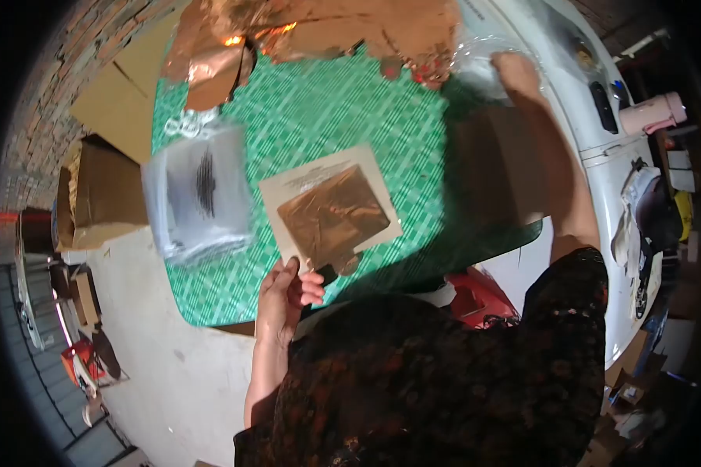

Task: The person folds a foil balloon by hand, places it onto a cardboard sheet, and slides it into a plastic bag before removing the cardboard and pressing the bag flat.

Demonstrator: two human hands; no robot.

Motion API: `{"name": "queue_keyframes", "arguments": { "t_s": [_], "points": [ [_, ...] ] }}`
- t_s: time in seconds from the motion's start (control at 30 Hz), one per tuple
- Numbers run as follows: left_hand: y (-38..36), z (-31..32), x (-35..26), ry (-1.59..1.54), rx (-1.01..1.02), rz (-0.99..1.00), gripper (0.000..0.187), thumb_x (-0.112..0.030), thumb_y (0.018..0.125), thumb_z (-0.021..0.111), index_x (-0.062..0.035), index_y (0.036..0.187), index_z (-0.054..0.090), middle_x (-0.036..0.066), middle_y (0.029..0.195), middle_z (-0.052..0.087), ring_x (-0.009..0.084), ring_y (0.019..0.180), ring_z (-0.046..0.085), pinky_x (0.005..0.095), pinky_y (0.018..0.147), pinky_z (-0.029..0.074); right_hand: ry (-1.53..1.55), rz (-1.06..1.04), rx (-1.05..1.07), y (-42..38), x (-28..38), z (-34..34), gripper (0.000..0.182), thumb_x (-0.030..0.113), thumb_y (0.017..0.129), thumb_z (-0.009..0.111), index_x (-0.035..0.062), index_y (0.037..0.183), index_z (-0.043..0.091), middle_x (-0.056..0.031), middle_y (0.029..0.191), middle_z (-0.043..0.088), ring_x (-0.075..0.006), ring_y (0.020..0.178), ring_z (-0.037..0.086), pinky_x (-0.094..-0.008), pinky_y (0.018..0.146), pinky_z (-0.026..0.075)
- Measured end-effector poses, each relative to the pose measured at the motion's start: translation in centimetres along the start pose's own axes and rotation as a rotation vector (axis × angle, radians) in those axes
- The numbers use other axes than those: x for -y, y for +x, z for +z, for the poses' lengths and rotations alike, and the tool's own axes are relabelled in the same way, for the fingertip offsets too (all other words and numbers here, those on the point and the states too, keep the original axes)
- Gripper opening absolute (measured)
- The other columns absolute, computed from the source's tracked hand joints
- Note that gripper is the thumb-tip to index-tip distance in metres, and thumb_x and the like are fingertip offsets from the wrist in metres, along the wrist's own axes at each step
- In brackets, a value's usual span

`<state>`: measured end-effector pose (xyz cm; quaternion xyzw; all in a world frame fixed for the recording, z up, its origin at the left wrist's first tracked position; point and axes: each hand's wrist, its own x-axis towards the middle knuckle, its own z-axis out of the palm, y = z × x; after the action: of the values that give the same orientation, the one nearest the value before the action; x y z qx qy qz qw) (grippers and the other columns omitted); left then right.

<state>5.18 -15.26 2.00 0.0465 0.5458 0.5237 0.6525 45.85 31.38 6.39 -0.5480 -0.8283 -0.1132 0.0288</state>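
Observation:
A cream card [374, 167] with a copper-coloured foil piece [335, 214] on it lies on the green checked tabletop [327, 93]. My left hand [283, 294] is at the card's lower left corner, thumb and fingers closed on that corner. At the upper right my right hand [516, 71] reaches to clear plastic wrapping [475, 62]; its fingertips are blurred, and what they grip cannot be made out. A stack of clear plastic sleeves [199, 198] lies on the left of the table.
Copper-coloured foil [350, 27] covers the table's far edge. An open cardboard box [105, 194] stands at the left. Beside my right arm are a brown panel [494, 163] and a white surface [600, 159] with a pink flask [653, 113].

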Motion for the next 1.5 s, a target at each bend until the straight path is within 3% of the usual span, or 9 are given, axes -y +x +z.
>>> {"name": "queue_keyframes", "arguments": {
  "t_s": [0.2, 0.37, 0.5, 0.63, 0.9, 1.03, 1.33, 1.43, 1.5],
  "points": [
    [-0.1, -0.2, -0.1, -0.031, -0.007, -0.014, 0.024, -0.026, 0.113, 0.059, -0.0030, 0.119, 0.055, 0.021, 0.095, 0.076, 0.0258, 0.073, 0.076, 0.0352, 0.064, 0.064, -0.102, 0.062, -0.024, -2.7, 2.3, -3.1, 0.029, 0.021, 0.105, 0.050, 0.0047, 0.120, 0.069, -0.0285, 0.113, 0.074, -0.0459, 0.109, 0.071, -0.0575, 0.094, 0.055],
    [0.0, -0.3, -0.2, -0.139, -0.009, -0.015, 0.025, -0.026, 0.115, 0.053, -0.0027, 0.123, 0.056, 0.018, 0.095, 0.077, 0.0253, 0.073, 0.075, 0.0346, 0.064, 0.063, -0.335, 0.015, 0.029, -8.9, 7.0, -11.2, 0.011, 0.012, 0.102, 0.058, 0.0059, 0.109, 0.064, -0.0229, 0.098, 0.075, -0.0410, 0.101, 0.074, -0.0510, 0.088, 0.058],
    [0.0, -0.1, -0.3, -0.201, 0.007, -0.015, 0.024, -0.023, 0.116, 0.046, -0.0025, 0.124, 0.056, 0.017, 0.095, 0.077, 0.0248, 0.074, 0.075, 0.0336, 0.063, 0.062, 0.189, -0.139, -0.167, -19.5, 13.0, -12.8, 0.014, 0.010, 0.100, 0.064, 0.0054, 0.112, 0.067, -0.0215, 0.100, 0.072, -0.0399, 0.092, 0.072, -0.0490, 0.081, 0.057],
    [0.3, -0.3, 0.4, -0.190, 0.015, -0.044, 0.024, -0.023, 0.116, 0.046, -0.0029, 0.124, 0.056, 0.016, 0.096, 0.076, 0.0246, 0.076, 0.075, 0.0328, 0.063, 0.062, 0.592, -0.390, -0.081, -27.0, 20.4, -9.1, 0.005, 0.009, 0.100, 0.066, 0.0059, 0.101, 0.062, -0.0152, 0.088, 0.068, -0.0386, 0.077, 0.066, -0.0510, 0.072, 0.053],
    [-1.0, 0.9, 0.9, -0.134, -0.074, -0.040, 0.026, -0.028, 0.113, 0.059, -0.0026, 0.117, 0.062, 0.013, 0.091, 0.075, 0.0192, 0.070, 0.070, 0.0298, 0.057, 0.056, 0.713, -0.191, 0.076, -28.2, 23.4, -6.7, 0.008, 0.005, 0.096, 0.068, 0.0035, 0.098, 0.060, -0.0196, 0.081, 0.066, -0.0444, 0.081, 0.066, -0.0537, 0.071, 0.051],
    [-0.6, -0.4, 1.7, -0.182, 0.018, -0.048, 0.024, -0.026, 0.114, 0.055, -0.0036, 0.122, 0.057, 0.018, 0.097, 0.077, 0.0240, 0.076, 0.076, 0.0323, 0.062, 0.063, 0.649, -0.175, 0.042, -28.0, 24.3, -5.7, 0.011, 0.006, 0.098, 0.070, 0.0037, 0.097, 0.059, -0.0207, 0.082, 0.067, -0.0446, 0.079, 0.067, -0.0514, 0.068, 0.052],
    [-0.6, -0.8, 1.7, -0.143, 0.028, -0.066, 0.027, -0.033, 0.110, 0.066, -0.0064, 0.110, 0.062, 0.014, 0.084, 0.077, 0.0212, 0.062, 0.073, 0.0322, 0.055, 0.062, 0.843, 0.048, -0.021, -26.9, 24.8, -4.8, 0.018, 0.013, 0.103, 0.070, 0.0021, 0.117, 0.065, -0.0152, 0.087, 0.073, -0.0256, 0.069, 0.070, -0.0397, 0.061, 0.054],
    [-1.1, -1.3, 1.7, -0.102, 0.044, -0.063, 0.027, -0.035, 0.110, 0.066, -0.0080, 0.105, 0.063, 0.011, 0.079, 0.074, 0.0194, 0.060, 0.071, 0.0308, 0.054, 0.058, 1.206, 0.258, 0.270, -27.9, 24.8, -5.7, 0.035, 0.020, 0.106, 0.068, 0.0028, 0.135, 0.058, -0.0132, 0.087, 0.075, -0.0238, 0.076, 0.076, -0.0377, 0.063, 0.057],
    [-2.1, -0.6, 1.2, -0.047, 0.017, -0.083, 0.029, -0.037, 0.109, 0.068, -0.0099, 0.099, 0.062, 0.006, 0.071, 0.069, 0.0178, 0.061, 0.067, 0.0292, 0.052, 0.053, 1.482, 0.337, 0.561, -28.5, 24.6, -7.6, 0.036, 0.016, 0.110, 0.059, -0.0033, 0.139, 0.055, -0.0142, 0.105, 0.076, -0.0205, 0.091, 0.077, -0.0340, 0.070, 0.061]
  ]
}}
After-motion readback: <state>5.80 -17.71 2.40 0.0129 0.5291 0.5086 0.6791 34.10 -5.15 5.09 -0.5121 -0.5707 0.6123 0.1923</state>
